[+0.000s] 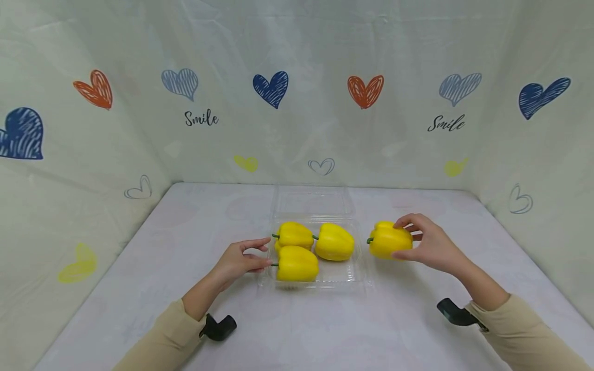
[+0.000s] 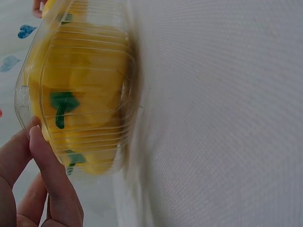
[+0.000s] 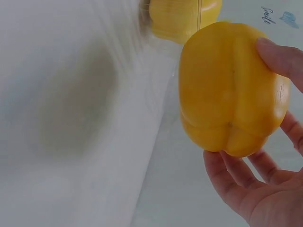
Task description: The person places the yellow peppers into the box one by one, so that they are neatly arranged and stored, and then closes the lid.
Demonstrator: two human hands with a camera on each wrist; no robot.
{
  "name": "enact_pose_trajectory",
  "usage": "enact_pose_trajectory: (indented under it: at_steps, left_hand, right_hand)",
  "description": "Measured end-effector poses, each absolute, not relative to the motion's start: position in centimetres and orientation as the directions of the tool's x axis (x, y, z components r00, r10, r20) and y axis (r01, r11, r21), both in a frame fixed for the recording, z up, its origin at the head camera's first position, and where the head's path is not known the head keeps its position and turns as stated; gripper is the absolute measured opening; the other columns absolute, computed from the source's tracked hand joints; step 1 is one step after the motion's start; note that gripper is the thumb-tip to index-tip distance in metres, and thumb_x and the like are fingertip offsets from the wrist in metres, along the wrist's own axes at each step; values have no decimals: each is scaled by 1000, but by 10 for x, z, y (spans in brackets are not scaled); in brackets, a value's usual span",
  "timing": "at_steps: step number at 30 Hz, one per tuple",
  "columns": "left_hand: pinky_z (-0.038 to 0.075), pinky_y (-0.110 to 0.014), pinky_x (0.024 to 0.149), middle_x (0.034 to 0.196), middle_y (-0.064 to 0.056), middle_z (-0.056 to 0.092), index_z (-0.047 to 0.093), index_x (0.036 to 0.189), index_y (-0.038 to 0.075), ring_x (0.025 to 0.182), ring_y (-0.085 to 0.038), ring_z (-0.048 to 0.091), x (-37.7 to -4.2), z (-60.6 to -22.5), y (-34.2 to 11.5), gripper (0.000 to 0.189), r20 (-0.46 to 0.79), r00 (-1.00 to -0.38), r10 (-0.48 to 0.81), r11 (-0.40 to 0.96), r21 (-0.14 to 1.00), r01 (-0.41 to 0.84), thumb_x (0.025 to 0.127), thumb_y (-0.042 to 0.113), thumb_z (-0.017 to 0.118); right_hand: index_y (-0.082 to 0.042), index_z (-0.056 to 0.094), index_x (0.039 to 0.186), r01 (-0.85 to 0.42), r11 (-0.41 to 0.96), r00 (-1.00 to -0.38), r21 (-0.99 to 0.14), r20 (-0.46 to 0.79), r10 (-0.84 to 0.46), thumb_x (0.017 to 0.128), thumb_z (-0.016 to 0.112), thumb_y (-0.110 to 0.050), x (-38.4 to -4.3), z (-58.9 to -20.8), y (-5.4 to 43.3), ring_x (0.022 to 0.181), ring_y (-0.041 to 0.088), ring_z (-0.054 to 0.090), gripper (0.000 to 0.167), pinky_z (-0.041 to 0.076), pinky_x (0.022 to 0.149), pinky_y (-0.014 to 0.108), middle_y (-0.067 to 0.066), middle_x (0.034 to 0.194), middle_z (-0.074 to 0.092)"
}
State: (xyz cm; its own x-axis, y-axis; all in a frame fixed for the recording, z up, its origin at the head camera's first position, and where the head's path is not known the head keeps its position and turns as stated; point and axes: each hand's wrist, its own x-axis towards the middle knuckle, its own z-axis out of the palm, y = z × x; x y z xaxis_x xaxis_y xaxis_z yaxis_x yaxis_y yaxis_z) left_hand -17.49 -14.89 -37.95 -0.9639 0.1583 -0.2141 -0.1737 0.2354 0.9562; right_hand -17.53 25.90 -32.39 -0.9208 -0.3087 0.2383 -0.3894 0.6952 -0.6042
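Observation:
A clear plastic clamshell container (image 1: 341, 273) lies on the table with its lid (image 1: 312, 201) folded open toward the back. Inside it are three yellow bell peppers: one front left (image 1: 298, 264), one behind it (image 1: 297, 234) and one on the right (image 1: 334, 242). With thumb and forefinger my left hand (image 1: 241, 262) pinches the container's left rim (image 2: 21, 111). My right hand (image 1: 429, 245) holds another yellow bell pepper (image 3: 232, 90) above the table, just right of the container. Its green stem points left in the head view.
The white-covered table (image 1: 209, 216) extends around the container. Behind and at both sides hangs a pale curtain (image 1: 320, 41) printed with hearts and the word Smile. A black wrist mount (image 1: 220, 327) sits on the left sleeve, another (image 1: 457, 313) on the right.

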Motion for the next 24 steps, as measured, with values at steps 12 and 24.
enact_pose_trajectory:
  at_steps: [12,24]
  left_hand:
    - [55,-32,72,115,-12,54,53,132,7,75,-19,64,-175,-379,-148,59,-218,-963,160,245,954,-175,77,10,76]
    - [55,-31,72,115,-11,55,54,132,9,77,-21,64,-174,-377,-147,57,-232,-963,133,264,945,-191,78,9,75]
  right_hand:
    - [-4,54,108,-423,639,-904,-642,251,-346,67,85,-17,-175,-321,239,100,32,51,54,48,84,49,11,111,51]
    - [-6,55,108,-446,617,-890,-648,249,-382,66,86,-17,-174,-321,220,102,29,51,53,49,85,48,8,111,52]
